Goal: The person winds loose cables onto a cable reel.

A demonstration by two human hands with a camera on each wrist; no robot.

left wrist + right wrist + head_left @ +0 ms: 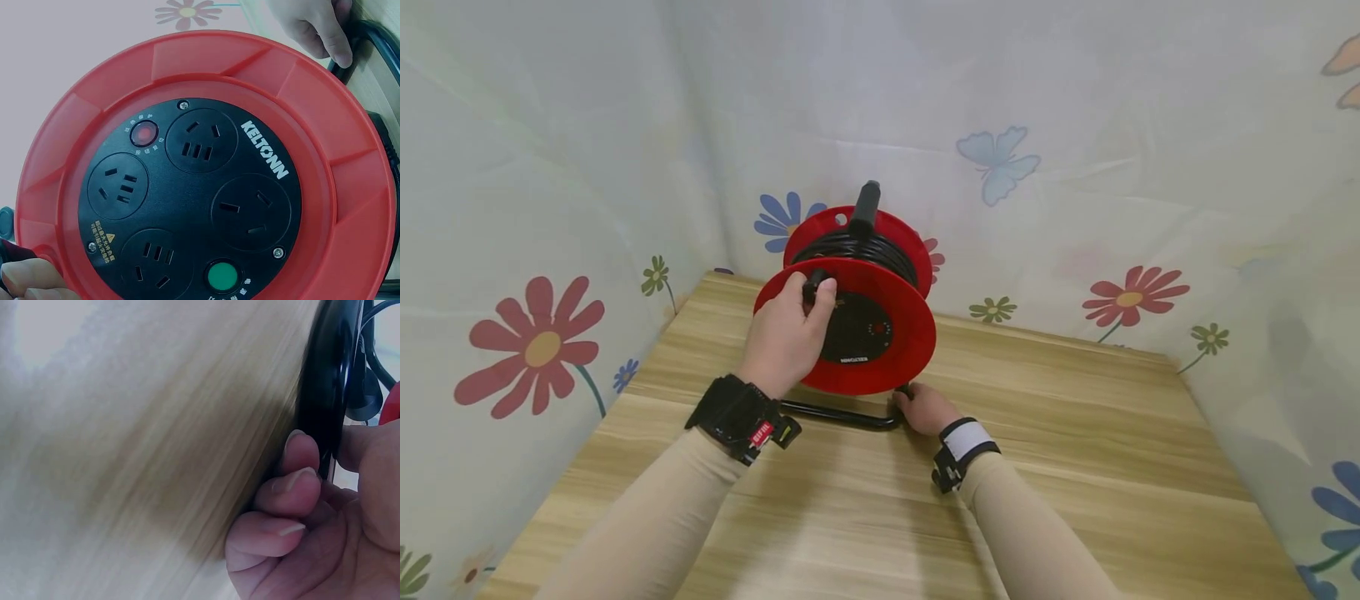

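Observation:
A red extension cord reel (pixel 895 350) stands upright on a black tubular frame (pixel 842 417), with black cable (pixel 857 247) wound between its two discs. My left hand (pixel 786 337) grips the small black crank knob (pixel 812 285) on the front disc's upper left. In the left wrist view, the black socket panel (pixel 181 194) shows several outlets, a red button and a green one. My right hand (pixel 928 408) holds the lower right of the frame, and in the right wrist view its fingers (pixel 281 494) curl round the black tube (pixel 325 381).
A black carrying handle (pixel 866 208) rises above the reel. The wood-grain table (pixel 1060 433) extends to both sides and towards me. Behind it and at the sides hangs a pale curtain (pixel 880 92) printed with flowers and butterflies.

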